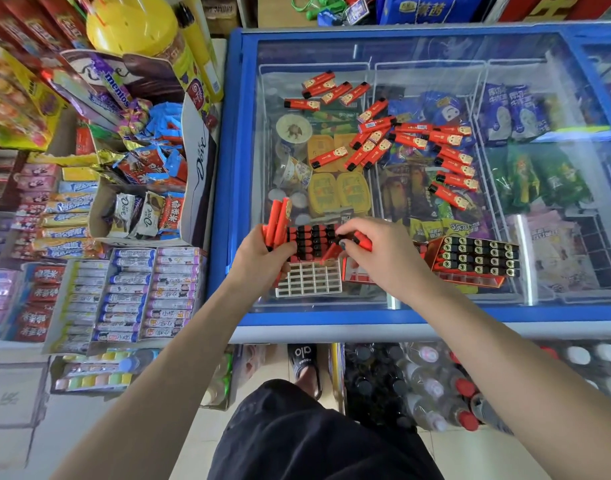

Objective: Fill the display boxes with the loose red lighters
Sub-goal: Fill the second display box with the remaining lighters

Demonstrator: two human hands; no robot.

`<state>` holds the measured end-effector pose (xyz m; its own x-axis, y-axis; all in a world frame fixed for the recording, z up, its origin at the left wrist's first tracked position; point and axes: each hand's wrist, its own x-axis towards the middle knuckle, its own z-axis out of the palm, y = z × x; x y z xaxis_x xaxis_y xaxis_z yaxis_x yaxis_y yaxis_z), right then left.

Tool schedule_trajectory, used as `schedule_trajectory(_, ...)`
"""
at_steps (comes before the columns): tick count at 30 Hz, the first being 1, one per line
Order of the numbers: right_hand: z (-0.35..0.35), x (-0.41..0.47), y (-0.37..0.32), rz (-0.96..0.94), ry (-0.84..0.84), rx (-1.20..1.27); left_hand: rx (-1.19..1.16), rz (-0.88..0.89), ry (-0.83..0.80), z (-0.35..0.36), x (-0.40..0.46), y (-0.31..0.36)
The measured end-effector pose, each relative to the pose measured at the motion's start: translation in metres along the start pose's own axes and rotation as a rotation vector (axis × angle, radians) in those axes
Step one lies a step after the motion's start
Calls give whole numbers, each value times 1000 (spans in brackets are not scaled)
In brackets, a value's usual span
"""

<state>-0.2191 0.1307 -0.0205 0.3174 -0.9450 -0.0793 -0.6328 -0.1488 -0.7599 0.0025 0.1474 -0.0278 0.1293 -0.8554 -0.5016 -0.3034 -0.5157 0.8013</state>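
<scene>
The filling step is under way, by the look of it: the nearer display box (309,265), sitting on the freezer lid (418,310) close to its near edge, is carrying rows of black lighter tops in its far half while the white grid cells in its near half are showing bare. The right hand (383,252) is reaching in from the right, its fingers curling round one red lighter (357,240) and angling it down toward the grid. The left hand (264,254) is coming in at the box's left side, gripping a bundle of spare lighters (279,221) that are sticking up and away from the person. The hands are working near each other, not touching.

The next move probably calls for tipping the held lighter upright and seating it in a free cell without knocking its neighbours.

Just beside, to the right, a second display box (474,259) is lying tilted, looking full. Farther out, toward the middle and far edge of the lid, the loose red lighters (415,136) are lying scattered, a smaller cluster (328,90) nearest the far left corner.
</scene>
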Motion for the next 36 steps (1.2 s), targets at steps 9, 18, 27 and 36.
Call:
schedule_trajectory(9, 27, -2, 29, -198, -8, -308, 39, -46, 12, -3, 5, -11)
schedule_trajectory(18, 37, -8, 34, -203, 48, -394, 39, -53, 4, -4, 4, -12)
schedule_trajectory(27, 38, -12, 36, -259, 53, -415, 17, -57, -21, -3, 3, -9)
schedule_trajectory(36, 49, -9, 30, -181, 76, -363, 13, -53, -25, -5, 1, -7)
